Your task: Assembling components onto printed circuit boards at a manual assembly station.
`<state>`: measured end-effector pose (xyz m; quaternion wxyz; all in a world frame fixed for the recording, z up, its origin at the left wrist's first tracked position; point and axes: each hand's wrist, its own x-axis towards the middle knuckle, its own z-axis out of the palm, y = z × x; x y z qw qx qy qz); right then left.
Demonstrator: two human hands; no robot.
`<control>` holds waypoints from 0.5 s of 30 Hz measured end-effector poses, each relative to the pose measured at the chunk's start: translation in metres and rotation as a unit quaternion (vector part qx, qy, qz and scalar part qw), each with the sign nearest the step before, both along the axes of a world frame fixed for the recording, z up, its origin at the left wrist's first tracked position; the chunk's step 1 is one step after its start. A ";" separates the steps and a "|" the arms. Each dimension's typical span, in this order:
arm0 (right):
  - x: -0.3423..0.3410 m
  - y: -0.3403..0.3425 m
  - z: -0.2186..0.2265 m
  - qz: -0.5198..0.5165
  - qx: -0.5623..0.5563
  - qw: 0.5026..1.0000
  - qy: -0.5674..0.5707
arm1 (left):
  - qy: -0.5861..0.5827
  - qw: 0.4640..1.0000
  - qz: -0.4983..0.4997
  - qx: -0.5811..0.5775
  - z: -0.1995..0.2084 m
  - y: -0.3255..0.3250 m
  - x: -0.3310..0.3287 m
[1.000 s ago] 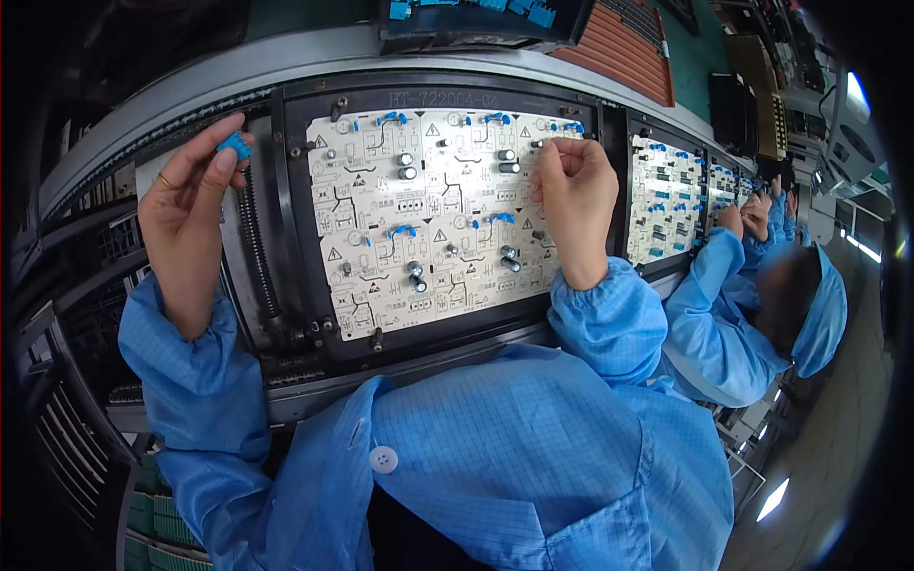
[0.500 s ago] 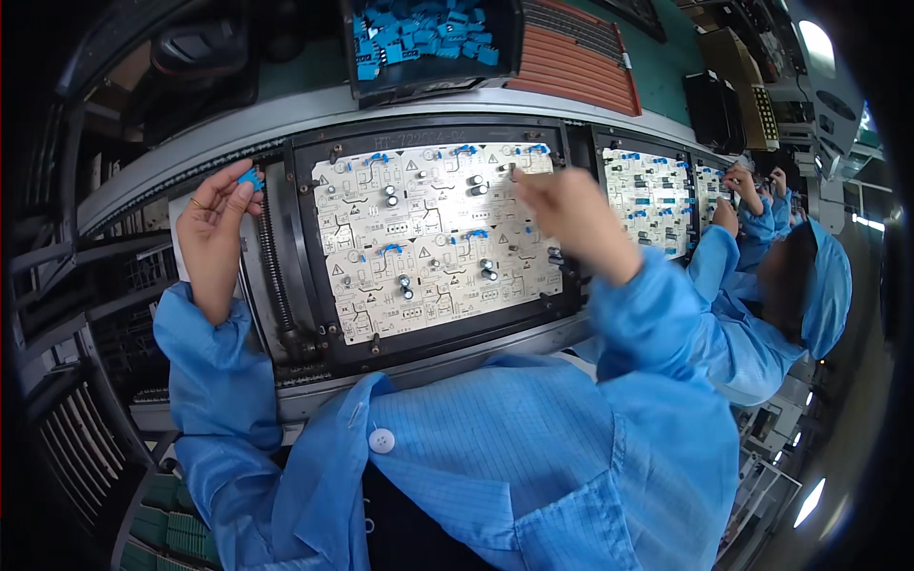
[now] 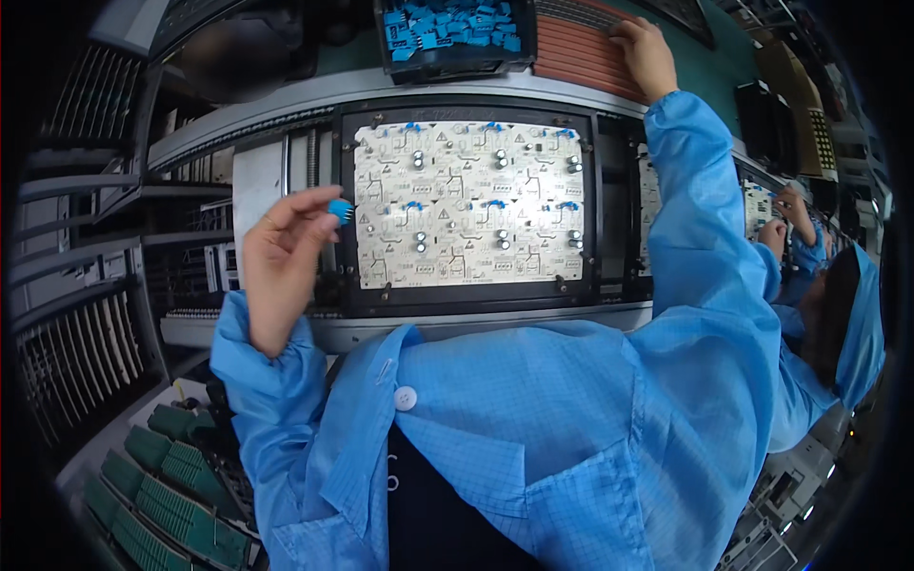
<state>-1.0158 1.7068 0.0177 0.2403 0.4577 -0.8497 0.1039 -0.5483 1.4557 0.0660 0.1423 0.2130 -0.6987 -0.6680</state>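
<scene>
The left hand [image 3: 281,257] is lifted up beside the circuit board [image 3: 466,205] and pinches a small blue part [image 3: 339,208] between thumb and fingertips. The board lies flat in a black frame [image 3: 466,297] on the conveyor line, and more little blue parts and silver ones stand on it in rows. The right hand [image 3: 647,52] reaches far up past the board and rests its bent fingers on a stack of orange trays [image 3: 581,48]; nothing can be seen in its grip. Just left of those trays sits a black bin [image 3: 447,59] full of small blue parts. To the right, another person [image 3: 838,314] in a blue coat works at the next board.
</scene>
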 end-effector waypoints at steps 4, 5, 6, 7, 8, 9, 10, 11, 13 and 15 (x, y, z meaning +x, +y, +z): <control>0.048 -0.014 0.035 -0.001 -0.100 0.992 -0.072 | 0.010 1.000 -0.014 0.001 0.000 0.031 -0.009; 0.046 -0.011 0.040 -0.015 -0.117 0.991 -0.064 | 0.007 1.000 -0.018 -0.001 0.000 0.036 -0.011; 0.047 0.004 0.048 0.036 -0.112 0.991 -0.071 | 0.004 1.000 -0.026 -0.012 -0.001 0.039 -0.014; 0.058 0.012 0.056 0.095 -0.109 0.986 -0.079 | 0.000 0.999 -0.027 -0.026 -0.003 0.043 -0.016; 0.084 0.009 0.051 0.094 -0.122 0.969 -0.191 | -0.013 1.000 0.010 -0.008 -0.004 0.050 -0.010; 0.124 0.020 0.055 0.072 -0.129 0.944 -0.294 | -0.016 1.000 0.012 -0.009 -0.006 0.049 -0.007; 0.166 0.034 0.062 0.010 -0.063 0.933 -0.354 | -0.010 1.000 0.005 -0.013 -0.008 0.047 -0.007; 0.200 0.047 0.063 -0.051 0.002 0.910 -0.412 | -0.007 1.000 -0.003 -0.016 -0.010 0.046 -0.009; 0.241 0.067 0.040 -0.082 -0.002 0.874 -0.478 | 0.006 0.999 -0.014 -0.043 -0.012 0.051 -0.019; 0.262 0.075 0.028 -0.095 -0.059 0.856 -0.505 | 0.017 0.994 -0.057 -0.087 -0.008 0.058 -0.035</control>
